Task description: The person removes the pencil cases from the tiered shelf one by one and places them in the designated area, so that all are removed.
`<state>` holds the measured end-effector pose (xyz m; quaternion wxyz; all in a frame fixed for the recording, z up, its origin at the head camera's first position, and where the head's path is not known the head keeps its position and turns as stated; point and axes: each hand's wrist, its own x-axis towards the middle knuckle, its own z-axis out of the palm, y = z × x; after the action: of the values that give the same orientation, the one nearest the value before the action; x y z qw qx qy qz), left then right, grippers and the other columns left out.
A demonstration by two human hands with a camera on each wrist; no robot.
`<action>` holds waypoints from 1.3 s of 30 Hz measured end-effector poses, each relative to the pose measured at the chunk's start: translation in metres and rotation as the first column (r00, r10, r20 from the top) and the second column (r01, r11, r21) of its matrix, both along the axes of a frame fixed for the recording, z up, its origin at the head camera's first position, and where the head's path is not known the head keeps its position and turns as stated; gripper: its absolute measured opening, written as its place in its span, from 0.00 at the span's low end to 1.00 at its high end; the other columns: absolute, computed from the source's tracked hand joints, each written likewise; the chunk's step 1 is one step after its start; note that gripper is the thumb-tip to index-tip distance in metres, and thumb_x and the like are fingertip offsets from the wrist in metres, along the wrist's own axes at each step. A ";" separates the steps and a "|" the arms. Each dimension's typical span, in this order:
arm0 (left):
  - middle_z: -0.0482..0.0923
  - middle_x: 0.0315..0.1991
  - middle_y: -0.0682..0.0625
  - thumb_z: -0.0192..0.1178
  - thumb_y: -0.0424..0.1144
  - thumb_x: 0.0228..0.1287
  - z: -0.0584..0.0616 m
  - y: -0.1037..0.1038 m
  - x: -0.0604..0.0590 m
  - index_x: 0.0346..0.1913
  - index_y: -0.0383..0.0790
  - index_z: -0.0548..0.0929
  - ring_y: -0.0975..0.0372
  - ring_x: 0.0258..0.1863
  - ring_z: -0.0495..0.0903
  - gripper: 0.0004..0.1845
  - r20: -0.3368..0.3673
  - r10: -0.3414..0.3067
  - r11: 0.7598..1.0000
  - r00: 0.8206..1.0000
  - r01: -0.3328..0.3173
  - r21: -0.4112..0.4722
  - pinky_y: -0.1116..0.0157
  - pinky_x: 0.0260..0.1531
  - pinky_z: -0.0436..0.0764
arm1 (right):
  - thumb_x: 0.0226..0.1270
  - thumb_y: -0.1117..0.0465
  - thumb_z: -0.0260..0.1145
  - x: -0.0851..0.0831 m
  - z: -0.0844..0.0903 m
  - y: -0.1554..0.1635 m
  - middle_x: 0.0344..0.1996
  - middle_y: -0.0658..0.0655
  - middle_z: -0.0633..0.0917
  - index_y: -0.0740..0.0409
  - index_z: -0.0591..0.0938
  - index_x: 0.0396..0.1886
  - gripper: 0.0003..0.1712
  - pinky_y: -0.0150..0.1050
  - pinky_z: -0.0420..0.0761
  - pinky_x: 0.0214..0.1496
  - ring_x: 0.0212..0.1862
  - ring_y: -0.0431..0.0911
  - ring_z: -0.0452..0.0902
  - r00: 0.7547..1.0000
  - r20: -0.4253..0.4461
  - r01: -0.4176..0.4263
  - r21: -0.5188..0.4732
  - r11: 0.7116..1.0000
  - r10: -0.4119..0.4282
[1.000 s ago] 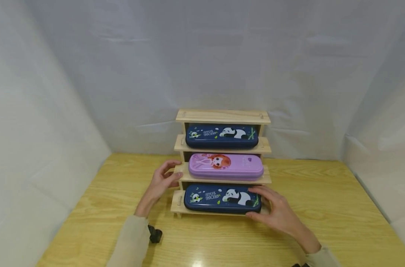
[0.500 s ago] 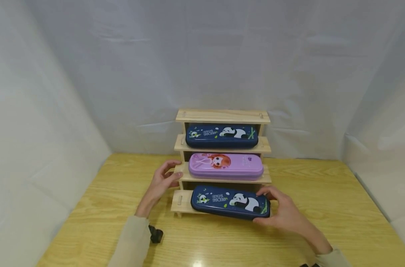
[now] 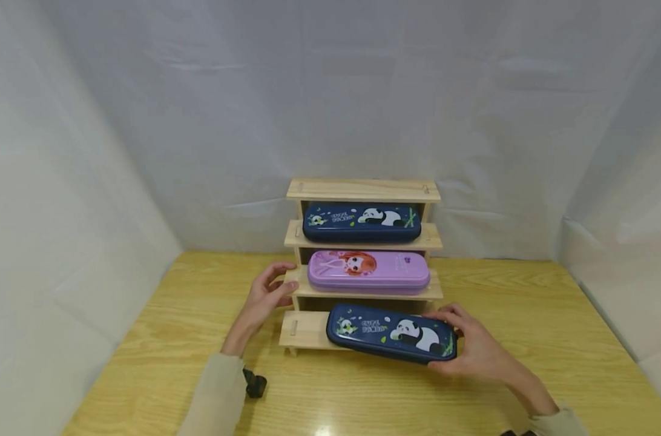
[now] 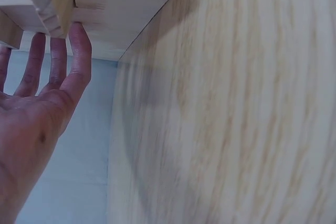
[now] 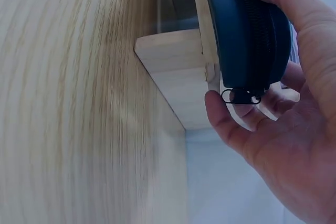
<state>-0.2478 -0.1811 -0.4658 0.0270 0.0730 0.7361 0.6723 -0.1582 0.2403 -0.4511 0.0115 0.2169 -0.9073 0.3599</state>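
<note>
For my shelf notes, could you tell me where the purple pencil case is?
In the head view the purple pencil case lies on the wooden rack's middle shelf, between two navy panda cases, just right of the left hand.

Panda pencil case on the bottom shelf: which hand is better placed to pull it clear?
Right. The right hand grips the panda pencil case at its right end, already overhanging the bottom shelf. The left hand only touches the wooden rack.
</note>
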 end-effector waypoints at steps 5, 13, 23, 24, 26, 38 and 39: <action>0.73 0.63 0.41 0.63 0.37 0.71 0.000 0.000 0.000 0.66 0.39 0.73 0.64 0.42 0.81 0.23 0.003 -0.002 1.000 1.000 0.002 0.008 0.55 0.43 0.88 | 0.43 0.48 0.86 0.002 0.002 0.009 0.53 0.52 0.76 0.45 0.79 0.62 0.43 0.37 0.81 0.50 0.53 0.50 0.74 1.000 0.024 0.009 0.001 1.000 -0.009; 0.73 0.62 0.41 0.63 0.37 0.71 -0.003 0.000 0.001 0.66 0.38 0.73 0.64 0.41 0.81 0.23 -0.004 -0.003 1.000 1.000 0.003 0.010 0.60 0.41 0.88 | 0.44 0.50 0.85 0.002 0.000 0.024 0.54 0.47 0.80 0.40 0.78 0.62 0.42 0.34 0.80 0.49 0.51 0.41 0.76 0.999 0.035 0.024 -0.014 1.000 -0.024; 0.75 0.60 0.47 0.63 0.38 0.71 -0.004 0.001 0.002 0.65 0.40 0.73 0.64 0.42 0.81 0.22 -0.002 0.016 1.000 1.000 -0.016 0.008 0.60 0.40 0.87 | 0.46 0.52 0.84 0.004 0.004 0.036 0.56 0.50 0.80 0.42 0.77 0.62 0.41 0.34 0.81 0.48 0.51 0.44 0.75 0.997 0.055 0.048 0.008 0.999 -0.049; 0.74 0.61 0.45 0.63 0.38 0.71 -0.004 0.001 0.001 0.65 0.40 0.73 0.64 0.42 0.81 0.22 0.001 0.016 1.000 1.000 -0.016 0.009 0.61 0.40 0.87 | 0.45 0.52 0.84 0.005 0.005 0.037 0.56 0.50 0.80 0.42 0.77 0.62 0.41 0.34 0.81 0.48 0.51 0.44 0.75 0.997 0.054 0.054 0.012 0.998 -0.054; 0.74 0.62 0.43 0.63 0.38 0.72 -0.004 0.001 0.001 0.66 0.40 0.73 0.64 0.42 0.81 0.23 0.002 0.014 1.000 1.000 -0.014 0.009 0.63 0.40 0.87 | 0.46 0.53 0.84 0.007 0.006 0.040 0.56 0.51 0.80 0.42 0.77 0.63 0.41 0.34 0.81 0.48 0.51 0.44 0.75 0.996 0.057 0.061 0.018 0.998 -0.062; 0.73 0.63 0.41 0.63 0.37 0.72 -0.004 0.001 0.000 0.66 0.38 0.73 0.64 0.43 0.81 0.23 -0.005 0.013 0.999 1.000 -0.013 0.031 0.63 0.39 0.87 | 0.53 0.51 0.82 0.012 0.015 0.064 0.61 0.56 0.78 0.44 0.77 0.65 0.39 0.32 0.80 0.49 0.56 0.53 0.73 0.990 0.098 0.097 0.036 0.995 -0.100; 0.73 0.63 0.41 0.63 0.37 0.71 -0.004 0.001 0.000 0.66 0.38 0.73 0.64 0.43 0.81 0.23 -0.006 0.014 0.999 1.000 -0.013 0.033 0.64 0.39 0.87 | 0.53 0.51 0.82 0.013 0.015 0.067 0.61 0.56 0.78 0.44 0.77 0.65 0.39 0.31 0.80 0.48 0.55 0.51 0.73 0.990 0.098 0.099 0.035 0.994 -0.103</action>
<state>-0.2480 -0.1796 -0.4701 0.0189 0.0706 0.7255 0.6843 -0.1456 0.3073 -0.4358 -0.0187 0.1527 -0.9220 0.3554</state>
